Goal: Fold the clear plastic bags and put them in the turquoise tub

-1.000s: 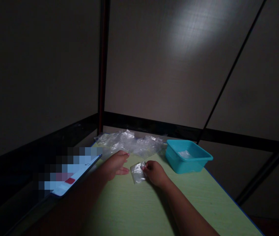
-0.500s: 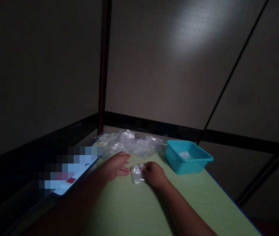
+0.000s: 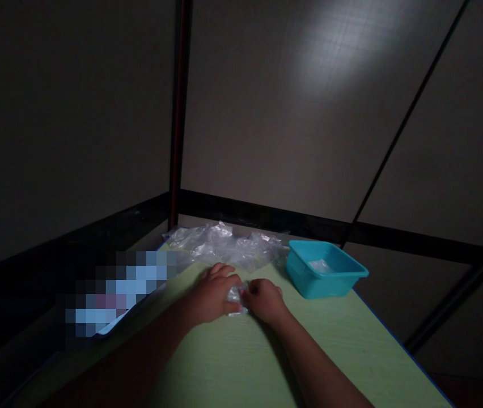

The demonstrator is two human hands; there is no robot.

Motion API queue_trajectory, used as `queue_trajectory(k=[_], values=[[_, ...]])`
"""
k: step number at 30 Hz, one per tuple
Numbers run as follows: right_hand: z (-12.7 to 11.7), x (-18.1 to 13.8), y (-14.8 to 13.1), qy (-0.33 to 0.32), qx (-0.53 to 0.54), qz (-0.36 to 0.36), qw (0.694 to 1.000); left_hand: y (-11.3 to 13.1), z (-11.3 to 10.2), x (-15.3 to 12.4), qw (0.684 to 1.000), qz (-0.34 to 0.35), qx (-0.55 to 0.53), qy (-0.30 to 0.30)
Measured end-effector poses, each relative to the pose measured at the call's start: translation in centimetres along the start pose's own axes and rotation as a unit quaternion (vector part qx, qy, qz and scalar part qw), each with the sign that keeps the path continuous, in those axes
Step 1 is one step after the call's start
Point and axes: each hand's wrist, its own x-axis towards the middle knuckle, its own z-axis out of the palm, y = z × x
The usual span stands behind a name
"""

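Observation:
A small clear plastic bag [image 3: 236, 296] lies on the green table [image 3: 233, 362] between my two hands. My left hand [image 3: 212, 293] rests over its left side, fingers curled down onto it. My right hand [image 3: 265, 300] pinches its right edge with closed fingers. Most of the bag is hidden under the hands.
A heap of clear plastic bags [image 3: 224, 246] lies at the table's far end. A teal plastic tub [image 3: 325, 275] with a bag inside stands at the right. A phone with a lit screen [image 3: 116, 294] lies at the left edge. Dark frame rails surround the table.
My left hand has moved right from beside the small bag onto it, covering most of it. My right hand kept its pinch on the bag's edge.

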Motion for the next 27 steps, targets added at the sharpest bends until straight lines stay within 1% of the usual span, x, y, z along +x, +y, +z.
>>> queue_trajectory(k=[2, 4, 7, 10, 14, 19, 23, 27], values=[[-0.2, 0.0, 0.0, -0.008, 0.009, 0.001, 1.0, -0.3, 0.2, -0.1, 1.0, 0.005, 0.012, -0.025], [-0.5, 0.0, 0.0, -0.025, 0.021, 0.004, 0.999, -0.6, 0.4, -0.1, 0.999, 0.001, 0.015, -0.037], [-1.1, 0.0, 0.2, -0.05, 0.052, 0.019, 0.997, -0.8, 0.5, -0.1, 0.999, 0.004, 0.009, -0.033], [-1.4, 0.1, 0.6, -0.058, 0.089, 0.026, 0.994, -0.7, 0.2, -0.1, 0.999, 0.003, 0.014, -0.032], [-1.3, 0.4, 1.1, -0.065, 0.127, 0.019, 0.99, -0.4, 0.0, 0.0, 0.998, -0.009, 0.037, -0.046], [-0.9, 0.5, 1.4, -0.072, 0.173, 0.018, 0.982, -0.3, 0.2, 0.0, 0.998, -0.009, 0.044, -0.045], [-0.8, 0.5, 1.5, -0.074, 0.189, 0.016, 0.979, -0.5, 0.3, 0.0, 0.998, -0.008, 0.037, -0.046], [-0.9, 0.4, 1.4, -0.078, 0.187, 0.019, 0.979, -0.6, 0.4, 0.0, 0.999, 0.005, 0.035, -0.029]])
